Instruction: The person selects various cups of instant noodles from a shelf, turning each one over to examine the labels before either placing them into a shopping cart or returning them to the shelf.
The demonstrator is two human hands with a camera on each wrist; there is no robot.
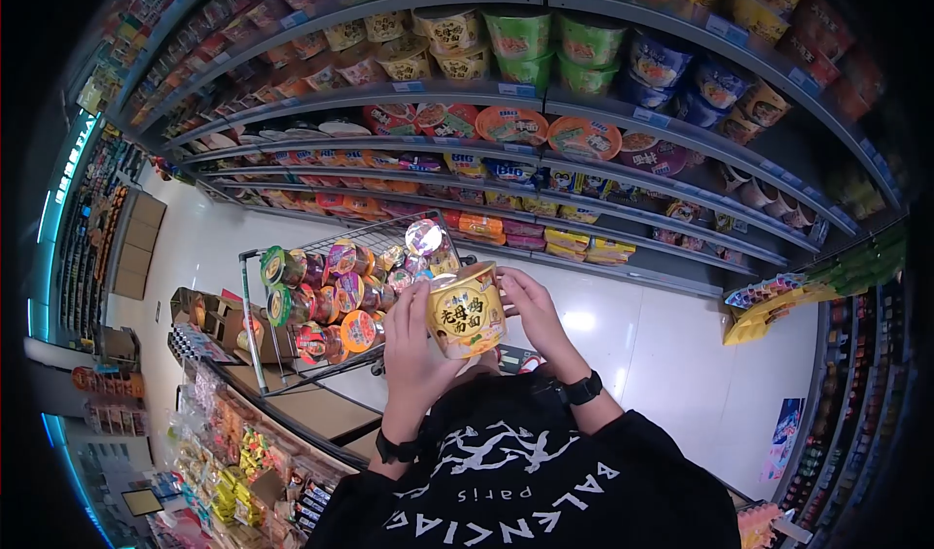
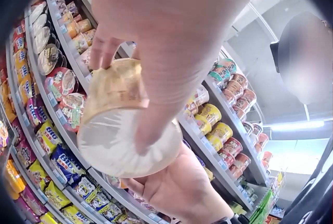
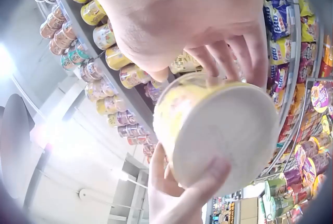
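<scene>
Both hands grip a noodle cup point(image 1: 466, 310) above the cup-filled cart point(image 1: 255, 327).

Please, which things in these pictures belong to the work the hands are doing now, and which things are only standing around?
In use:
- yellow paper noodle cup, held by both hands
- left hand, fingers around the cup
- right hand, fingers on the cup's top edge
- wire shopping cart filled with colourful noodle cups

Only around:
- grey store shelves of packaged noodles
- brown cardboard boxes on the floor

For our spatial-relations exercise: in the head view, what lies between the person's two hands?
The yellow noodle cup sits between the left hand and the right hand, both gripping it above the shopping cart. The head view shows this.
</scene>
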